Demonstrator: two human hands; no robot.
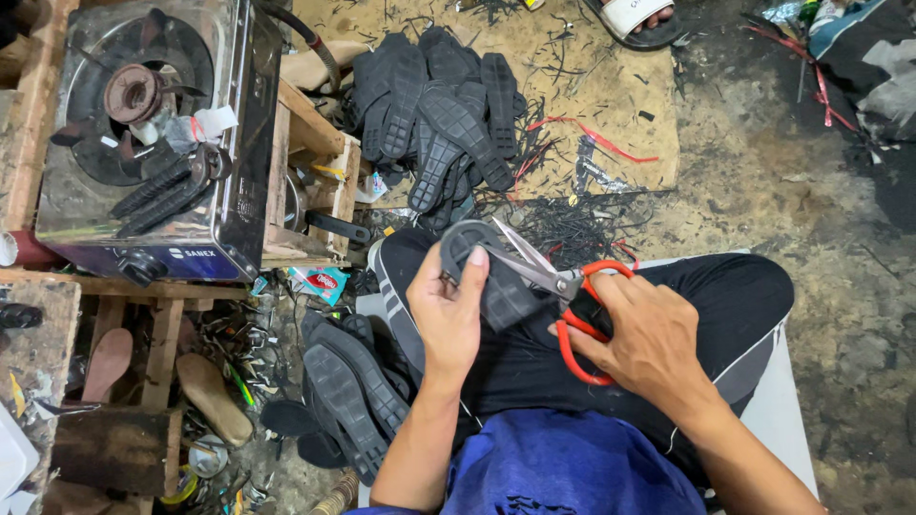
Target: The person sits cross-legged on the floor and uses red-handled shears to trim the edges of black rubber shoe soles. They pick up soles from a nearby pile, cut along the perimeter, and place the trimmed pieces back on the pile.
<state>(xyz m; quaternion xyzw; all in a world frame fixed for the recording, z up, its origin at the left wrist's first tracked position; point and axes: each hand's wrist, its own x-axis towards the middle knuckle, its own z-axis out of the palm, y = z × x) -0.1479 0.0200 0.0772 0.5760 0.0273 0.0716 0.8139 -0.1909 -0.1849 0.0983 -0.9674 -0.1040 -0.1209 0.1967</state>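
My left hand grips a black rubber shoe sole with a ridged tread, held over my lap. My right hand holds scissors with red-orange handles. Their steel blades are open around the sole's upper edge, near my left thumb. I sit cross-legged in black trousers and a blue shirt.
A pile of black soles lies ahead on the floor among thin rubber trimmings. More soles are stacked by my left knee. A steel gas stove sits on a wooden crate at the left. Another person's sandalled foot shows at the top.
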